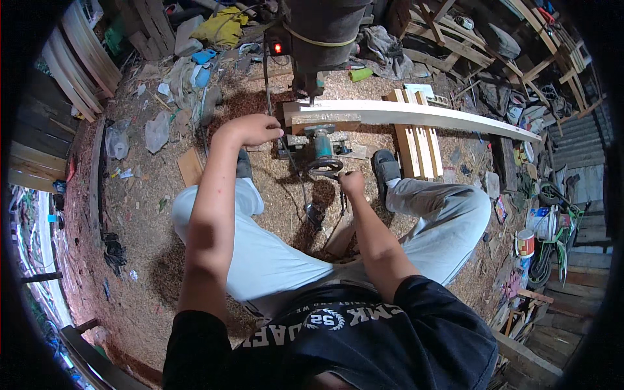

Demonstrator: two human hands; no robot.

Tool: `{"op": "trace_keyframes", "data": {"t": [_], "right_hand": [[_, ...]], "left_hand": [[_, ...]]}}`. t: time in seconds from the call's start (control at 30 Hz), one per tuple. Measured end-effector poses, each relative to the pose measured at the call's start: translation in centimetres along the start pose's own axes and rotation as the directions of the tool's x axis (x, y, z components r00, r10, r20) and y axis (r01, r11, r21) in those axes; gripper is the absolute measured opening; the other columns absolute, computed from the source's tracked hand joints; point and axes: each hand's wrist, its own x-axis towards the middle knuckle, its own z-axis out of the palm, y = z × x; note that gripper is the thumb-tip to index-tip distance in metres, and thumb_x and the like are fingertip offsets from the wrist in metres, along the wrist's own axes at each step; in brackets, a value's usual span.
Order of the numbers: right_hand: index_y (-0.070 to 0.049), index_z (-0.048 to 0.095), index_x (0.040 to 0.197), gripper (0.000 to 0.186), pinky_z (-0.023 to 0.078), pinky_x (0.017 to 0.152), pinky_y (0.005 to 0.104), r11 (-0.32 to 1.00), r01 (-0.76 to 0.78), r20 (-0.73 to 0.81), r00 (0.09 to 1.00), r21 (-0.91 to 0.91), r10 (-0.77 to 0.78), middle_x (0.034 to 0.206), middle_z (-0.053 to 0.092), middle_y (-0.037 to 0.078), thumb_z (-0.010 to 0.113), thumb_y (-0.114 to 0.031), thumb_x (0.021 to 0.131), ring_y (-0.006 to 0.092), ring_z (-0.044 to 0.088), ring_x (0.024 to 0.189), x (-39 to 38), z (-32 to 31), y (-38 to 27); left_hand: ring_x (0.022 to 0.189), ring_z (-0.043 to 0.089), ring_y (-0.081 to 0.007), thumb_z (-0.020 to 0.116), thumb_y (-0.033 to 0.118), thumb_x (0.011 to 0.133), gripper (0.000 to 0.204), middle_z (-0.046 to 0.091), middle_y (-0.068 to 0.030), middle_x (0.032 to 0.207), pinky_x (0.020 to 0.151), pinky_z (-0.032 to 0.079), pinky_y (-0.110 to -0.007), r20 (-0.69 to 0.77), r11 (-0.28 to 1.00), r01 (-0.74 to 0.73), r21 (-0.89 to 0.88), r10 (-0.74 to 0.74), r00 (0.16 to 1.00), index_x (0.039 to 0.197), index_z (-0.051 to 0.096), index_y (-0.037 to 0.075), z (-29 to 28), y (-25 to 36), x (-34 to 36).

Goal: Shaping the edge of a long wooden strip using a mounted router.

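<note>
A long pale wooden board (403,115) lies across the bed of a standing drilling machine (318,39), beneath its bit. Against the board's near side sits a shorter wood block (325,120), with a teal screw clamp (322,144) pressing there. My right hand (353,184) is closed at the rim of the clamp's black handwheel (324,168), on its handle. At the left end of the board, my left hand (257,130) has its fingers curled beside a dark cable (267,84); what they hold is hidden.
Several slotted wood pieces (417,151) lie under the board, right of the machine. My feet in dark shoes (388,168) flank it. Wood chips cover the ground. A paint bucket (524,244) and a small bicycle (552,244) stand at right, stacked timber (81,58) at far left.
</note>
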Motion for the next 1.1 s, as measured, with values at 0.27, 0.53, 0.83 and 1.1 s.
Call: {"op": "trace_keyframes", "data": {"t": [0.27,0.53,0.83,1.1], "right_hand": [[-0.001,0.078,0.08,0.037,0.057,0.082,0.0452,0.999,-0.045,0.031,0.999,0.021,0.045,0.085,0.075,0.024,0.072,-0.037,0.083,0.0367,0.075,0.087,1.1,0.2,0.1],[0.004,0.076,0.082,0.04,0.056,0.084,0.0488,0.995,-0.036,0.048,0.998,0.095,0.032,0.086,0.072,0.03,0.072,-0.036,0.08,0.0433,0.073,0.087,1.8,0.5,1.4],[0.003,0.077,0.078,0.038,0.057,0.081,0.0479,0.991,-0.017,0.054,0.998,0.135,0.01,0.079,0.072,0.027,0.073,-0.035,0.078,0.0423,0.073,0.081,1.6,0.7,1.3],[0.004,0.075,0.076,0.04,0.057,0.08,0.0489,0.992,0.01,0.059,0.998,0.125,-0.017,0.081,0.071,0.03,0.074,-0.036,0.079,0.0437,0.073,0.082,2.0,1.1,1.5]], "left_hand": [[0.124,0.063,-0.0346,0.06,0.041,0.101,0.051,0.066,-0.0198,0.134,0.106,0.048,-0.041,-0.01,0.996,-0.083,-0.03,0.083,0.996,0.138,0.061,0.006,0.9,0.8,1.0],[0.125,0.062,-0.0365,0.06,0.041,0.102,0.051,0.065,-0.0203,0.135,0.107,0.047,-0.042,-0.008,0.992,-0.111,-0.067,0.11,0.994,0.141,0.059,0.008,0.8,2.5,0.2],[0.129,0.059,-0.0372,0.06,0.043,0.101,0.054,0.062,-0.0201,0.14,0.109,0.046,-0.043,0.006,0.997,-0.08,-0.011,0.08,0.997,0.144,0.057,0.009,0.8,1.9,0.3],[0.129,0.059,-0.0368,0.06,0.043,0.101,0.056,0.062,-0.0204,0.14,0.109,0.046,-0.043,0.016,0.997,-0.074,0.0,0.074,0.997,0.144,0.057,0.008,1.0,2.0,0.9]]}}
